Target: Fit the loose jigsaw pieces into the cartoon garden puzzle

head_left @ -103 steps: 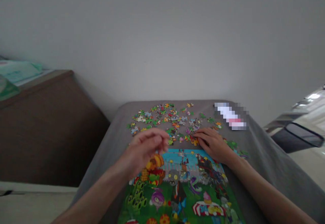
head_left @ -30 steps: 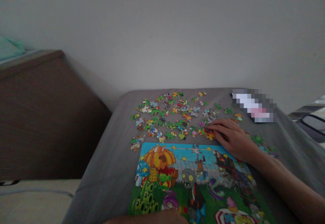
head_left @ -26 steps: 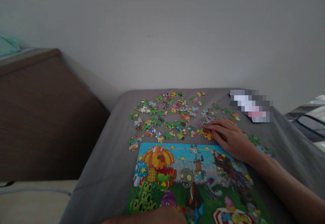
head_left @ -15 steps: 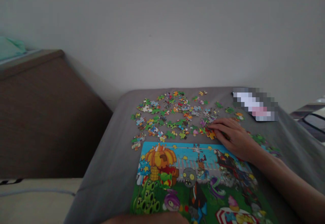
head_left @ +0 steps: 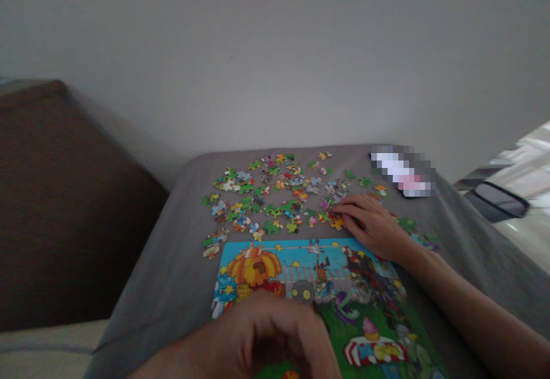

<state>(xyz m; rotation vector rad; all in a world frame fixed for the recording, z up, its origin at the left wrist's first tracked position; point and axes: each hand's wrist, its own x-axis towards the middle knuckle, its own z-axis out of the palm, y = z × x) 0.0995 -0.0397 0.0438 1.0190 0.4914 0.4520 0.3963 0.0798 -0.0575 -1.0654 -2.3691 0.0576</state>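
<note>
My right hand [head_left: 372,229] rests flat on the grey cloth [head_left: 158,287], its fingertips on a small group of orange and red jigsaw pieces [head_left: 336,221]. A wide scatter of loose, multicoloured jigsaw pieces [head_left: 275,195] lies beyond it. Nearer me lies a cartoon picture sheet or box lid [head_left: 309,267] with a pumpkin and a zombie. My left hand [head_left: 275,333] hovers over its lower part, fingers curled and slightly blurred. Whatever the curled fingers might hold is hidden.
A pixelated, unreadable flat object [head_left: 404,171] lies at the far right corner of the cloth. A few green pieces [head_left: 408,225] sit right of my right hand. A pale wall rises behind, with a brown panel [head_left: 73,195] to the left.
My left hand has risen into view from the bottom edge, over the picture. My right hand stays at the same pieces. The whole scene has shifted slightly left in the view.
</note>
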